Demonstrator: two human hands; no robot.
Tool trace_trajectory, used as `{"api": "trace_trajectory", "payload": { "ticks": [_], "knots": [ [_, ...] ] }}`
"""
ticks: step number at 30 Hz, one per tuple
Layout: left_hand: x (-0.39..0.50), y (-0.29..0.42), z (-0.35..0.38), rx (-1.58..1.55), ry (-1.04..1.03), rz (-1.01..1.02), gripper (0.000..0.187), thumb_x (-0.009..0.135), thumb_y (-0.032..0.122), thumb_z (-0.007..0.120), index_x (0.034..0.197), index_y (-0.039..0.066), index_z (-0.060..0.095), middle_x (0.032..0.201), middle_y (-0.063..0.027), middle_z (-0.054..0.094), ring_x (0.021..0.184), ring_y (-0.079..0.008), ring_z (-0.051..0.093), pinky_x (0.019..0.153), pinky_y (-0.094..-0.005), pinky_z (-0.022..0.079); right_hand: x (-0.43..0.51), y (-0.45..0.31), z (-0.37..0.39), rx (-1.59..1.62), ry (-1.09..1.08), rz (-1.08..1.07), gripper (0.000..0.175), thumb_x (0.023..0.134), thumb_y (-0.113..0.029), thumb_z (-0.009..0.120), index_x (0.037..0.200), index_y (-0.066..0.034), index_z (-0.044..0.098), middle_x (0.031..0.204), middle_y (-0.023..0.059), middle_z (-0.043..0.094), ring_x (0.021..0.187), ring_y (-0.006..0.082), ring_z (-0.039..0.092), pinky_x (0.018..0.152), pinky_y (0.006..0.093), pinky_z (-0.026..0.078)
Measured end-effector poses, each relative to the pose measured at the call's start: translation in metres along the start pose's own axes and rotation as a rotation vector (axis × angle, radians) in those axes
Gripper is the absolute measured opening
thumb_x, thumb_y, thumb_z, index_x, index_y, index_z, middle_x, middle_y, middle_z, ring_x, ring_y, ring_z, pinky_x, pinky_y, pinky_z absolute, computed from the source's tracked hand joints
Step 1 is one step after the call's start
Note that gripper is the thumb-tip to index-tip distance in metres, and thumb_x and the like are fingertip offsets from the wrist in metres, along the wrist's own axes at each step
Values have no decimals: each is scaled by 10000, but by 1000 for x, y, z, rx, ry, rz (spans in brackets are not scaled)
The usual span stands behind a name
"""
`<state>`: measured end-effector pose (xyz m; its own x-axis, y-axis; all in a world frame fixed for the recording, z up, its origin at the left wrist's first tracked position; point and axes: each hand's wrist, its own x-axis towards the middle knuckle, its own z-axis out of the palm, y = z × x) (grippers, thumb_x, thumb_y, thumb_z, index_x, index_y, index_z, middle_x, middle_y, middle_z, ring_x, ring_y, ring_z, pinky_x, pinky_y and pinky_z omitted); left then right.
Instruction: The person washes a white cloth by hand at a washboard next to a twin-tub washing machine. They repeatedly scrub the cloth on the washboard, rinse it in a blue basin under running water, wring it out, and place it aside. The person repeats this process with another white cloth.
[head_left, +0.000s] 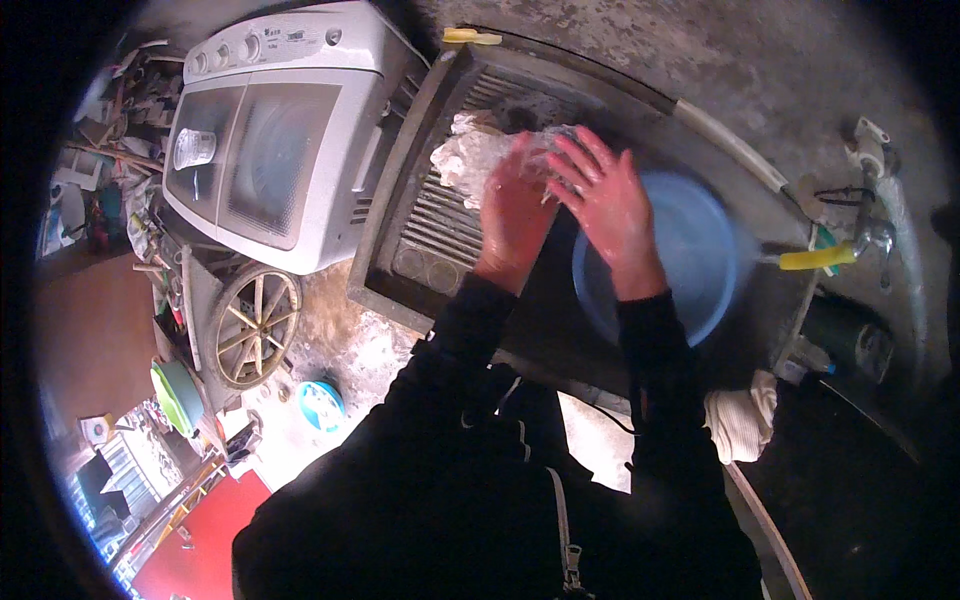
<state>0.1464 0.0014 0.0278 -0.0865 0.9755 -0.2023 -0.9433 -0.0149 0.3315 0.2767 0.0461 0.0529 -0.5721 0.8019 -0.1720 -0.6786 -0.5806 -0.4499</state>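
Note:
Wet and pale-streaked, my left hand (517, 206) reaches over the ribbed washboard part of a dark stone sink (446, 217). A crumpled whitish cloth (465, 161) lies on the ribs beside and partly behind it. My right hand (604, 199) has its fingers spread, close to the left fingertips. Clear, shiny water or thin wet film (551, 150) shows between the hands; which of the two I cannot tell. Below and beside my right wrist stands a round blue basin (694, 247) in the sink. The left palm and what it may touch are hidden.
A twin-tub washing machine (300, 165) stands left of the sink, with a clear plastic cup (195, 148) on its lid. At right, a tap (874, 238) with a yellow hose piece (817, 257) points towards the basin. A spoked wheel (257, 328) is at lower left, a ribbed cloth (741, 424) at lower right.

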Motion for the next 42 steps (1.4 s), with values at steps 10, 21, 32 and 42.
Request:
{"api": "trace_trajectory", "payload": {
  "ticks": [10, 21, 32, 42],
  "knots": [
    [-32, -185, -115, 767, 422, -471, 468, 935, 294, 481, 1344, 73, 427, 1367, -62, 439, 1219, -236, 438, 1032, -366, 321, -170, 35, -335, -880, 958, -195, 439, 874, -266, 563, 1267, -77, 510, 1162, 74, 578, 1120, 236, 526, 962, 355, 414],
    [1, -89, -55, -278, -131, -179, 361, 921, 307, 461, 1155, 47, 552, 1127, -90, 599, 1043, -233, 565, 911, -366, 451, -43, -1, -60, -190, -10, -92, 512, 980, -295, 401, 1379, 23, 353, 1375, 174, 460, 1244, 281, 475, 1059, 412, 358],
    [86, 91, -64, 2352, -194, 438, 223, 824, 219, 537, 977, 104, 650, 1149, -112, 597, 1003, -348, 566, 857, -427, 457, 75, 95, -25, -2024, 518, -681, 289, 864, -276, 545, 1082, -113, 642, 1149, 134, 575, 1117, 341, 508, 924, 457, 422],
    [110, 95, -94, 2262, -267, 649, 210, 835, 261, 514, 894, 91, 621, 949, -119, 602, 912, -327, 559, 751, -464, 434, 132, 103, -35, -2157, 393, -591, 255, 817, -269, 557, 1005, -122, 648, 1157, 82, 580, 1130, 306, 495, 873, 518, 421]
  ]
}}
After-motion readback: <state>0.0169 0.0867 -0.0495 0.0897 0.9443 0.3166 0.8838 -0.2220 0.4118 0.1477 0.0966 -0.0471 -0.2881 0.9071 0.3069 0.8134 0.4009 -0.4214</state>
